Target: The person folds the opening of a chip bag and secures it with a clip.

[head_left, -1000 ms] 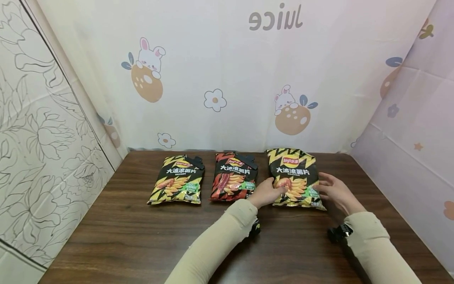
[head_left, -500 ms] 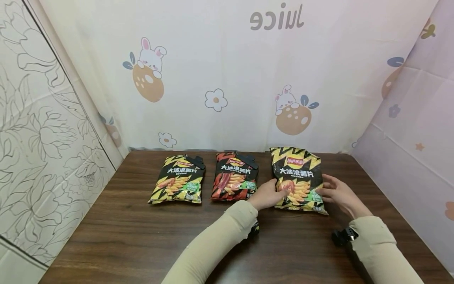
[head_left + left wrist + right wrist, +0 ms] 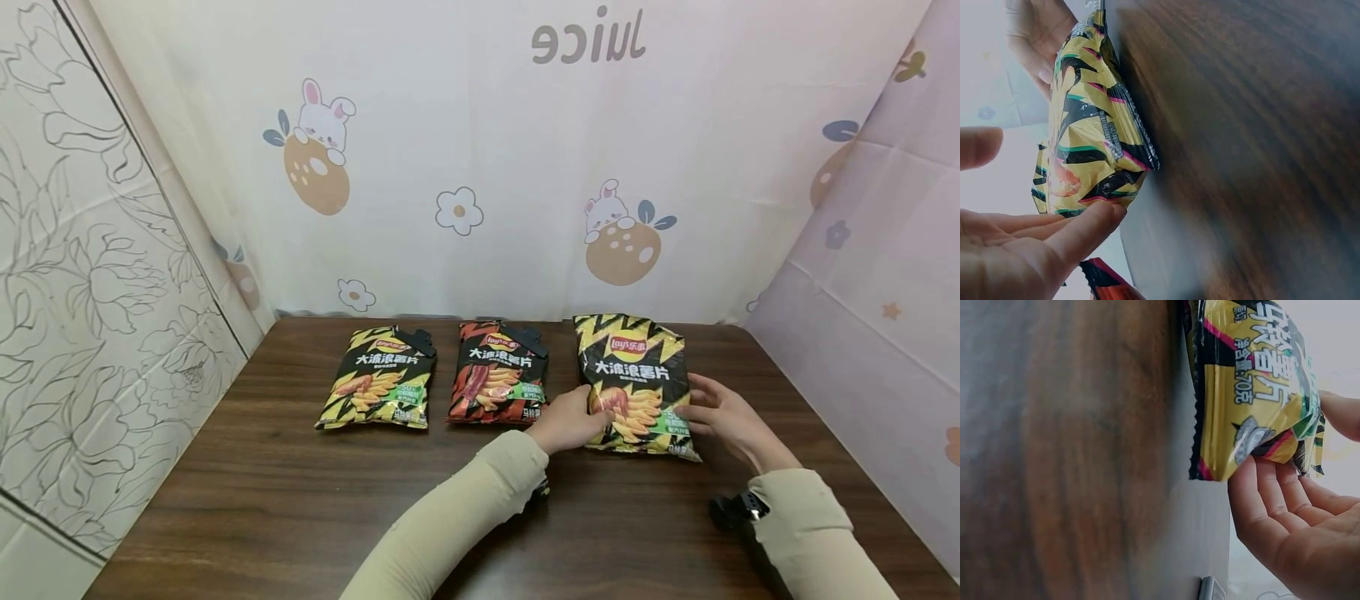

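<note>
A yellow-and-black chip bag (image 3: 637,367) lies at the right of the row, between both hands. My left hand (image 3: 573,419) touches its left side, the thumb over the front. In the left wrist view, the left fingers (image 3: 1088,231) reach straight along the bag's edge, with the thumb apart from it. My right hand (image 3: 731,421) is at the opposite side. Seen from the right wrist, its slightly bent fingers (image 3: 1266,494) meet the bag's edge, their tips partly hidden, and the thumb is beside the front.
Left of the hands lie a red chip bag (image 3: 498,371) and another yellow chip bag (image 3: 378,379), each with a black clip at the top corner. All are on a brown wooden table (image 3: 285,508). A printed curtain (image 3: 517,150) hangs behind its far edge.
Both hands have shifted the right-hand yellow chip bag a little to the right and toward the person. The other two bags keep their places.
</note>
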`<state>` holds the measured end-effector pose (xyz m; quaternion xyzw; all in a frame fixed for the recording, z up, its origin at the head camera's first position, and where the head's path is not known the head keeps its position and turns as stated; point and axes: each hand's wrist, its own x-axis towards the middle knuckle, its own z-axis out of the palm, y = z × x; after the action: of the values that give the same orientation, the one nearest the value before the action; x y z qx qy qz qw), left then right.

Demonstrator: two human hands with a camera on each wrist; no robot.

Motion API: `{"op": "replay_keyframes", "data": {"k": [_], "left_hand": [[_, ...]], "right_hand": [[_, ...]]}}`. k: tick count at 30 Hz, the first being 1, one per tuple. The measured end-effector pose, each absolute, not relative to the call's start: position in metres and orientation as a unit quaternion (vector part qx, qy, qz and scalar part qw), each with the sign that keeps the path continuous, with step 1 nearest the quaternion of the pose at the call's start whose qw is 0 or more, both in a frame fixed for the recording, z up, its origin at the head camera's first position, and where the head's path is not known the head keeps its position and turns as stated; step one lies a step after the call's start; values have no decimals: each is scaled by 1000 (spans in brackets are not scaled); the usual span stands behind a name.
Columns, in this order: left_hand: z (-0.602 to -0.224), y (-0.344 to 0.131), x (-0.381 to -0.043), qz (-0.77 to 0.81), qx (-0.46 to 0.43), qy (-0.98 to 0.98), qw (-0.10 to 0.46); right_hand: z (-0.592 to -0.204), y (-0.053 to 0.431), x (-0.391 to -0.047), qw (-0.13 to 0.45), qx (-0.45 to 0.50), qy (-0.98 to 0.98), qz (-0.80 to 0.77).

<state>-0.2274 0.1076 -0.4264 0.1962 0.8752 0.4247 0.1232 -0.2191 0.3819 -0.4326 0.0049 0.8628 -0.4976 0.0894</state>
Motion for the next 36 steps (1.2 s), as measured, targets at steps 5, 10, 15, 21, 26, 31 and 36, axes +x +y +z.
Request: {"op": "replay_keyframes", "data": {"k": [5,10,15,21,26,31,36], "left_hand": [[-427,110,-227,412,191,884,114],[-425,111,-226,434,180,873,130],[-425,113,-224,470,135,858,158],[-427,113,-223,502,118,839,175],[-428,111,-222,511,131,832,174],[-428,110,-219,516,144,829,159],[-429,108,-218,514,146,832,152]], "right_hand": [[-434,384,-215,90,5,860,-503],[-436,385,-213,87,-1,859,-505],[-436,385,-210,78,-13,859,-507],[-437,386,-207,71,-19,853,-517],[-437,387,-206,61,-8,858,-510],[-436,387,-204,53,7,863,-503],[-436,385,-202,57,22,863,-502]]}}
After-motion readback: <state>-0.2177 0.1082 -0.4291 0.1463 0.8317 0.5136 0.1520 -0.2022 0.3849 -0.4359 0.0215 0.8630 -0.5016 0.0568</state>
